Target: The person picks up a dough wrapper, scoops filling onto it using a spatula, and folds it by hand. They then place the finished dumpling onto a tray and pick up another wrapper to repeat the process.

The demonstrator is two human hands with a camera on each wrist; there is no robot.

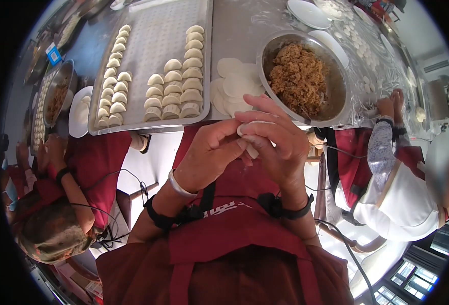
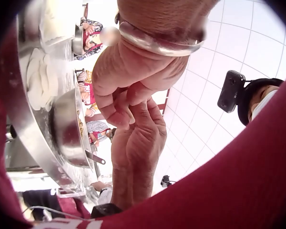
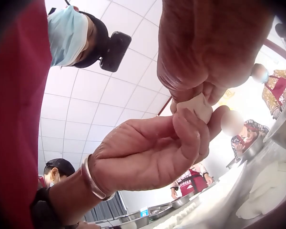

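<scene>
A small pale dumpling (image 1: 251,151) is held between both hands above the apron, close to the table's front edge. My left hand (image 1: 204,155) curls its fingers and thumb round one side of it. From the other side my right hand (image 1: 280,147) pinches the dough with thumb and fingers. In the right wrist view the folded white dough (image 3: 196,108) shows between the fingertips of both hands. Fingers cover most of it in the left wrist view. Just beyond the hands lie round flat wrappers (image 1: 234,86) in an overlapping pile.
A steel bowl of brown filling (image 1: 298,76) stands right of the wrappers. At left, a metal tray (image 1: 206,61) bears rows of dumplings (image 1: 191,84). White plates (image 1: 308,14) lie at the back right. People work on both sides, one with patterned sleeves (image 1: 382,140).
</scene>
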